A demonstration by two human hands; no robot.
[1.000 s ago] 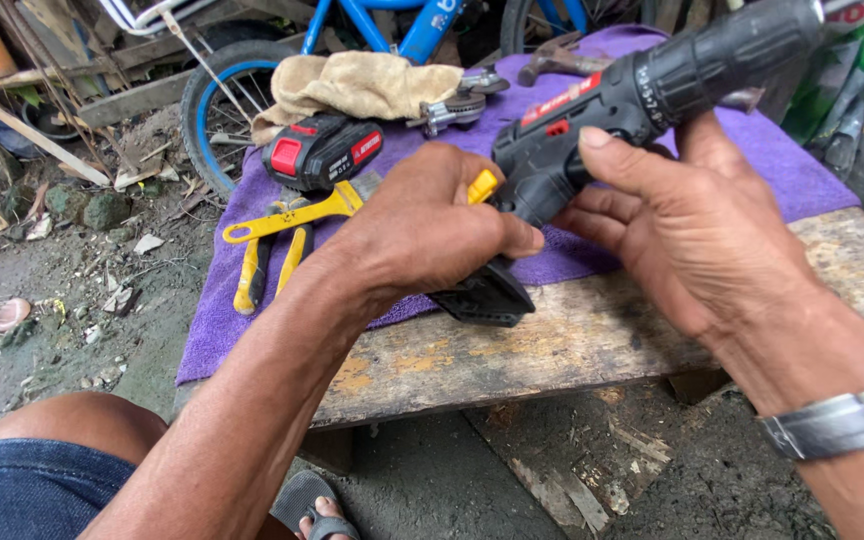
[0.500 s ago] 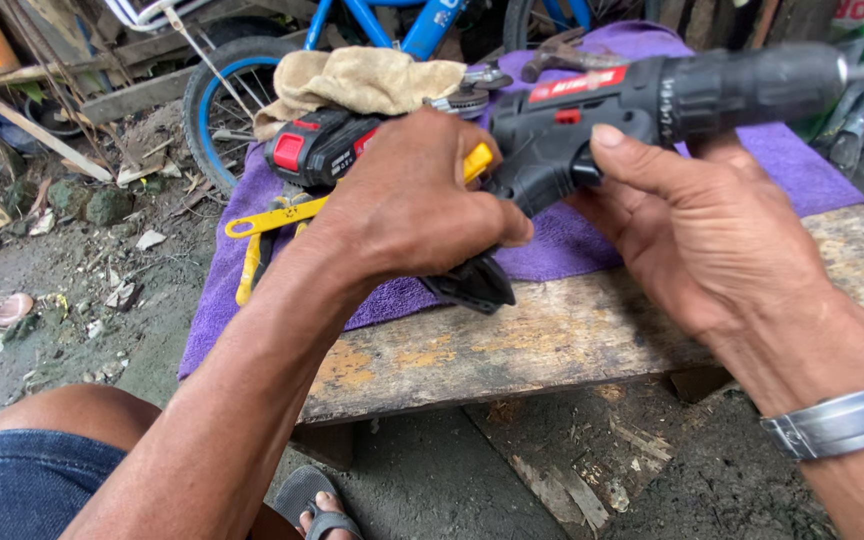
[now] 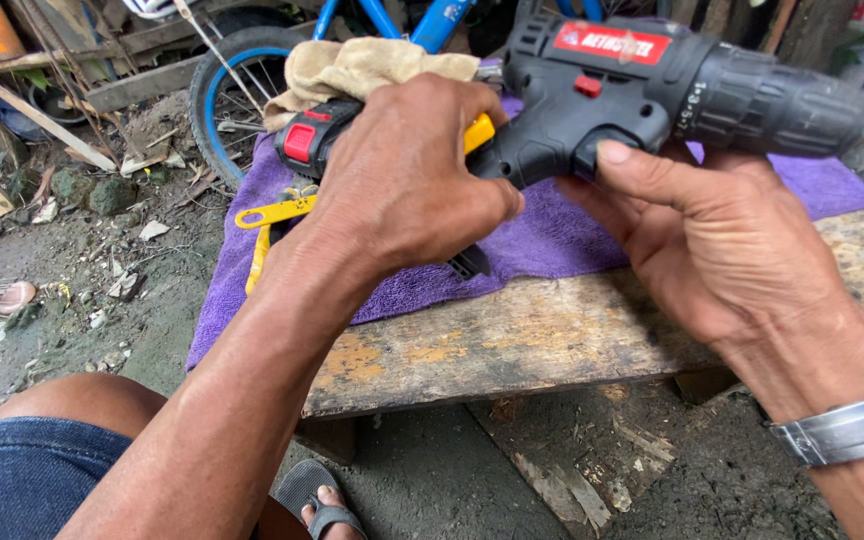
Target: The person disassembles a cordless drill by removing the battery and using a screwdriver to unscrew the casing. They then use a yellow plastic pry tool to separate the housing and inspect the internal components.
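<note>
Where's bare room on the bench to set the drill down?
Bare purple towel lies under the drill, between both hands. The plank's front edge is bare too. The left end is crowded: a red-and-black battery pack, a yellow tool, a tan cloth.

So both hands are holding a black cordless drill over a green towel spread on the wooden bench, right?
Not quite: the towel is purple, not green. The head view shows the left hand and right hand holding the black cordless drill over it on the worn wooden bench.
</note>
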